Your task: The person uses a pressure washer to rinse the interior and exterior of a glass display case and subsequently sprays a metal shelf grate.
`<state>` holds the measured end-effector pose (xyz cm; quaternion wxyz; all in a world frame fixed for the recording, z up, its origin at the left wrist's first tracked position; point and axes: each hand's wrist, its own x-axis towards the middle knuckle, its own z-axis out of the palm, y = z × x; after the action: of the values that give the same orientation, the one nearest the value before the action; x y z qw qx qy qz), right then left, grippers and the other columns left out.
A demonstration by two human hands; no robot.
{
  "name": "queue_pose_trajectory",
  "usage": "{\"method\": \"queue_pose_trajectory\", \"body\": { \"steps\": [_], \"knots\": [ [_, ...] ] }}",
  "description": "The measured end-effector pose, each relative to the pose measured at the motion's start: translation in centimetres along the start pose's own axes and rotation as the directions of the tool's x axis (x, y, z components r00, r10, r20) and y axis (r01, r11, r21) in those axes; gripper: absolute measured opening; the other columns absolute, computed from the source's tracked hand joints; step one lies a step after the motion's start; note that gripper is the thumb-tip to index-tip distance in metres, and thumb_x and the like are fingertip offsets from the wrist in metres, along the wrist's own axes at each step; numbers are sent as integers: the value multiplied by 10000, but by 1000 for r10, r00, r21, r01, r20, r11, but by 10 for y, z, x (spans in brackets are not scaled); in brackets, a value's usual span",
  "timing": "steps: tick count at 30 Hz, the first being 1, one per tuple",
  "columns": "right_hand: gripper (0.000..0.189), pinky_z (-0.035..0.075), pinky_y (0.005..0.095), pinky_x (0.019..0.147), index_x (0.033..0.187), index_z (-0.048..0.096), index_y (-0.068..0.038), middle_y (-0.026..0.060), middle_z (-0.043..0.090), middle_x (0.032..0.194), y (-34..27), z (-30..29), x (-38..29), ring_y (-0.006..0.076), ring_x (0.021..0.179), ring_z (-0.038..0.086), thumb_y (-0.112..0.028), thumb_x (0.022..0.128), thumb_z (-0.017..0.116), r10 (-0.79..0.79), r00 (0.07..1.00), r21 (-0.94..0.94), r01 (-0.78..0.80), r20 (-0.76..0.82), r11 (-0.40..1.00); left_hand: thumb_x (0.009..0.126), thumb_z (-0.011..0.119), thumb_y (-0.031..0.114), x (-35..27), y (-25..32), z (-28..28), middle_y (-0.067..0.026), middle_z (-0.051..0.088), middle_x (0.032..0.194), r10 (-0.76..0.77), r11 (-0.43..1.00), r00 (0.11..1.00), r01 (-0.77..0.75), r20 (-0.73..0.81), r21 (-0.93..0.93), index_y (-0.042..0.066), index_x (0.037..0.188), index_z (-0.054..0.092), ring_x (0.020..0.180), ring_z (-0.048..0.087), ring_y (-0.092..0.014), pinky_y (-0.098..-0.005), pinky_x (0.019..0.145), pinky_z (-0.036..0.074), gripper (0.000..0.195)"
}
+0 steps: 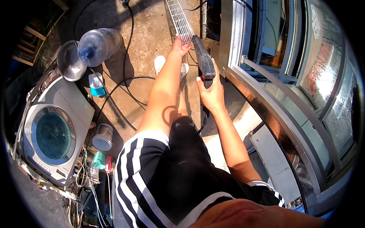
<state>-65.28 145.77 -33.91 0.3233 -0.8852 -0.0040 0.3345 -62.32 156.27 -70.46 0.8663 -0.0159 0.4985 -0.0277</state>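
My left hand (180, 49) holds the near end of a long, narrow metal wire rack (178, 21), its thumb at the left edge and fingers under the end. The rack slants away towards the top edge, where its far end is cut off. In my right hand (212, 92) is a black pressure-washer spray gun (203, 58), pointing away from me. Its nozzle is beside the rack's right edge, and a pale mist of spray shows ahead of it. My palm and fingers partly hide the gun's handle.
A black hose (125, 57) loops over the concrete floor. To the left are a large plastic water bottle (99, 45), a metal bowl (71, 61), a washing machine (81, 94), a carton (97, 85) and a bucket (102, 138). A glass-and-metal display cabinet (285, 88) stands close on the right.
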Motion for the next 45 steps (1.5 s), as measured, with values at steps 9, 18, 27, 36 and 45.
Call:
{"method": "queue_pose_trajectory", "body": {
  "steps": [9,18,27,36,45],
  "knots": [
    [773,471,353,988,1571,303,-140,110,650,1184,-3,-8,3,209,1060,634,-155,895,678,99,993,8,-100,69,995,1075,461,376,16,-16,2,-67,676,955,59,969,970,1,-234,248,152,1202,538,726,652,-244,-405,643,555,269],
    [809,504,410,965,1573,269,-147,214,688,1171,-15,6,68,360,1106,675,-236,884,683,-152,986,-7,153,71,988,1087,446,330,4,-9,-13,5,611,775,50,976,983,-11,-178,217,155,1093,550,564,547,-151,-297,451,416,203],
    [793,438,385,1063,1548,342,-140,195,608,1358,-45,24,133,328,1264,591,-245,853,711,-143,984,-27,147,109,989,1082,446,320,-8,12,-43,25,644,841,41,962,974,22,-224,271,200,1123,556,655,581,-140,-338,579,444,168],
    [761,461,385,1021,1530,383,-178,196,653,1268,-50,39,155,332,1178,635,-258,847,709,-157,966,-183,196,207,963,1044,544,221,-34,23,-52,46,594,789,120,880,957,21,-265,475,220,1080,561,560,464,-92,-270,489,403,40],
    [842,459,441,1048,1563,302,-179,242,640,1284,-55,50,173,409,1210,605,-265,812,672,-232,964,-157,252,131,955,1027,552,165,-31,18,-68,47,653,900,154,885,939,8,-308,466,239,1174,601,651,544,-90,-262,584,473,172]
  ]
}}
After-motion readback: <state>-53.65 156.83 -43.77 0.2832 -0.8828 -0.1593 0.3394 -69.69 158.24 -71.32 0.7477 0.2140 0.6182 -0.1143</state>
